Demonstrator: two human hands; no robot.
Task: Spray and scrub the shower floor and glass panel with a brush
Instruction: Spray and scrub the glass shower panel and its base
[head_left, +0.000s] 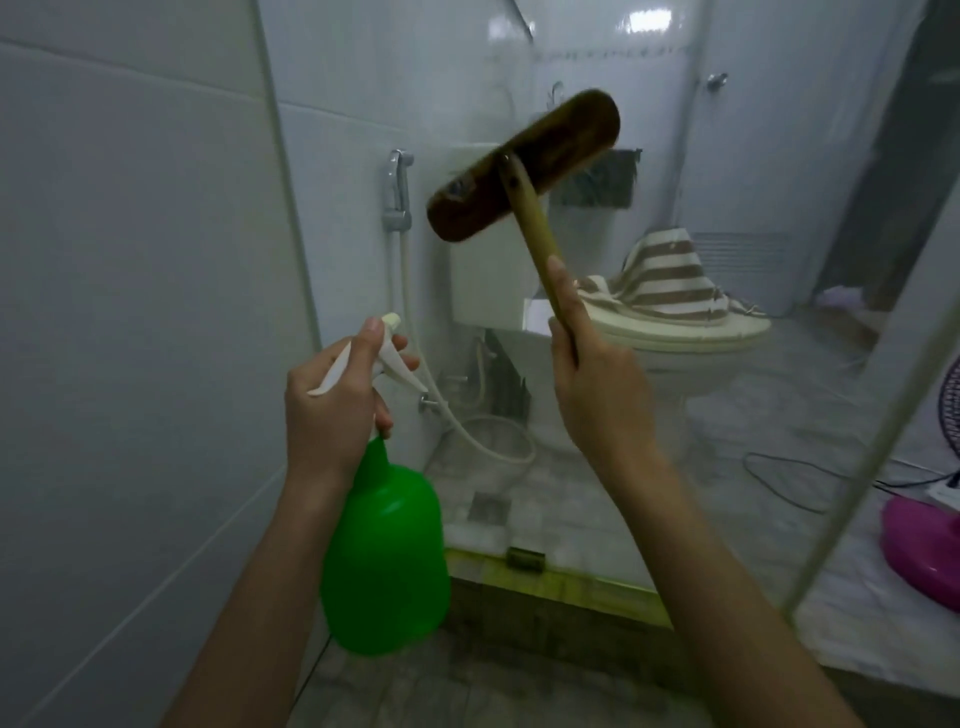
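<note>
My left hand (337, 400) grips the white trigger head of a green spray bottle (384, 556), which hangs upright in front of me. My right hand (597, 384) grips the wooden handle of a brown scrub brush (524, 166). The brush head is raised and tilted, against or very near the glass panel (727, 364) ahead. The glass looks misty and wet. The grey tiled shower floor (467, 691) lies below my arms.
Behind the glass stand a toilet (675, 332) with a striped towel (660, 280) on its lid, a cistern and a bidet sprayer (397, 182) with hose. White tiled wall at left. A pink basin (919, 551) and a fan sit at right beyond the glass edge.
</note>
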